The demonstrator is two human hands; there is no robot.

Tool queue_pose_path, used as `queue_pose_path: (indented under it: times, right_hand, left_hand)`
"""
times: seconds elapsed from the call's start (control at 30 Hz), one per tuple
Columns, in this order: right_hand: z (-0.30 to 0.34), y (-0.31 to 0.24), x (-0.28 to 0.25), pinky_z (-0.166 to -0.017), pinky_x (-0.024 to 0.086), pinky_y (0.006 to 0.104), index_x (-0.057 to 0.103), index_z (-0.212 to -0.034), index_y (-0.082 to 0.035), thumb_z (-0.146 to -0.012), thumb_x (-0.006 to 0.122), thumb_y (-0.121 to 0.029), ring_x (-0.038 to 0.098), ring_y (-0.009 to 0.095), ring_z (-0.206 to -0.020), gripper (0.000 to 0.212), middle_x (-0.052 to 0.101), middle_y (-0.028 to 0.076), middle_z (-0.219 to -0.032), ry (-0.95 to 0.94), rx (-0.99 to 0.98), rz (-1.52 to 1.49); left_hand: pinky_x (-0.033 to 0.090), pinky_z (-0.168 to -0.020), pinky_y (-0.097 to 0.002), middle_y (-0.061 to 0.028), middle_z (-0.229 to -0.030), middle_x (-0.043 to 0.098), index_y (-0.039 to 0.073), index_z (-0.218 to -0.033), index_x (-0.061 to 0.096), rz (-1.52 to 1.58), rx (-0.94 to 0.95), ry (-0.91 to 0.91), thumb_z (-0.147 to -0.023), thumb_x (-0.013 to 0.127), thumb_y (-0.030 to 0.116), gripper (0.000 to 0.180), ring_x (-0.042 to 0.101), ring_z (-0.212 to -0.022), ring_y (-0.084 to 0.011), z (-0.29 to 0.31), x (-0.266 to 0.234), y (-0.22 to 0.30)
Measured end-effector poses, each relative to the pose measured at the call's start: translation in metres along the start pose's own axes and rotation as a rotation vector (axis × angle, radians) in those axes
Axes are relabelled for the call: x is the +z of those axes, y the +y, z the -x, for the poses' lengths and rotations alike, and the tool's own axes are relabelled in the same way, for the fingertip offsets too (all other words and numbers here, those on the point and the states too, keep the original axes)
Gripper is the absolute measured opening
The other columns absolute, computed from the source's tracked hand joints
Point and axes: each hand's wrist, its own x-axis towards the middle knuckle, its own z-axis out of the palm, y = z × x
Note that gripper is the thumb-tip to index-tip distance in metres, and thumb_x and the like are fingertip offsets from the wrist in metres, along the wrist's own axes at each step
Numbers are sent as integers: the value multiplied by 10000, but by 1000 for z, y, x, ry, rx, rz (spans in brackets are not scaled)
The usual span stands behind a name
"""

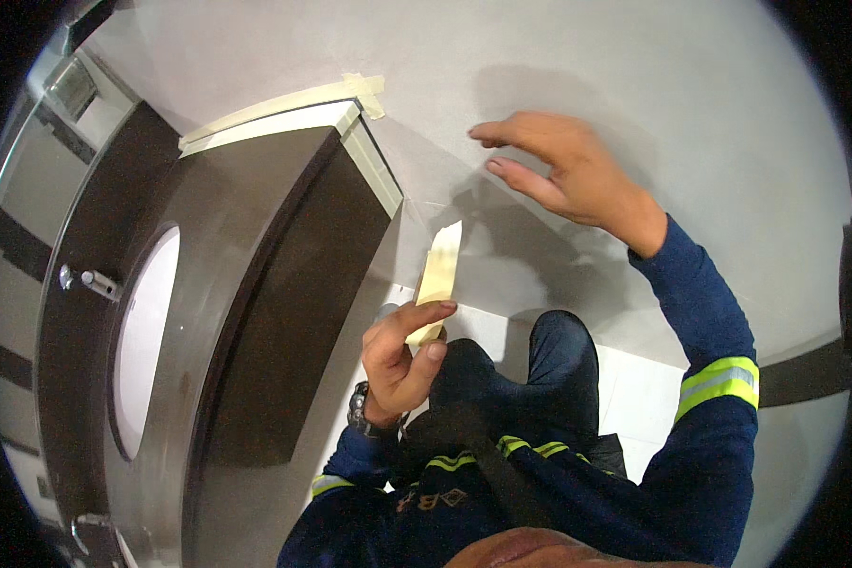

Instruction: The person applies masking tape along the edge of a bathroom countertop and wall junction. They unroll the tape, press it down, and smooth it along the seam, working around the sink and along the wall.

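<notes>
My left hand (402, 360) grips what looks like a roll of pale yellow masking tape (435, 279), seen edge-on, with a loose whitish end sticking up. Thumb and fingers press on its lower part. Raised in front of the grey wall (710, 85), my right hand (573, 175) has its thumb and fingers apart, with nothing between them. Strips of masking tape (273, 114) run on the wall along the back edge of the dark countertop (222, 189). They cross at the counter's corner, and pale tape (371, 161) continues down its end.
A white oval basin (147, 341) is set in the counter at the left, with a chrome faucet (99, 282) beside it. Behind stands a mirror (19, 222). The counter's dark front panel (293, 312) is close to my left arm. Below are pale floor tiles (625, 388).
</notes>
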Motion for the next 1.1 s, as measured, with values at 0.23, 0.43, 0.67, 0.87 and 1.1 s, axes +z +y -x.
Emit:
queue_pose_path:
  times: [0.23, 0.43, 0.67, 0.87, 1.1]
  right_hand:
    - [3, -1, 0, -768, 560, 407, 710, -1250, -106, -949, 718, -350, 708, 303, -904, 387, 746, 106, -1012, -44, 9, -68]
    - [2, 2, 1, -736, 548, 376, 724, -1222, -122, -908, 742, -371, 696, 272, -877, 401, 740, 55, -987, -79, -71, 126]
    - [-16, -31, 17, -736, 541, 312, 721, -1218, -40, -1035, 595, -407, 676, 172, -843, 429, 742, 88, -978, -102, 527, -554]
    - [-36, -39, 29, -678, 498, 238, 731, -1168, -35, -1033, 604, -435, 610, 88, -753, 441, 684, 15, -847, -469, 723, -963]
    - [-44, -57, 50, -695, 477, 231, 730, -1135, -49, -921, 769, -203, 583, 76, -774, 266, 666, -13, -901, -417, 672, -850]
  left_hand:
    - [492, -668, -395, -138, -851, 719, 11, -1154, 729, -156, 121, -68, -896, 706, 252, 355, 647, -700, -288, -32, 22, 5]
    - [438, -594, -377, -105, -753, 649, 35, -1175, 734, -125, 343, 82, -880, 719, 247, 364, 580, -614, -257, -29, 29, -9]
    - [390, -552, -360, -48, -670, 560, 35, -1184, 738, -59, 433, 131, -877, 765, 241, 370, 515, -568, -208, -20, 20, -18]
    - [426, -579, -377, -94, -733, 658, 22, -1167, 719, -17, 404, 119, -871, 730, 237, 366, 574, -573, -241, -14, 14, -17]
    - [440, -600, -352, -48, -664, 600, 39, -1190, 736, -97, 380, 175, -845, 786, 203, 385, 565, -574, -207, -1, 2, -28]
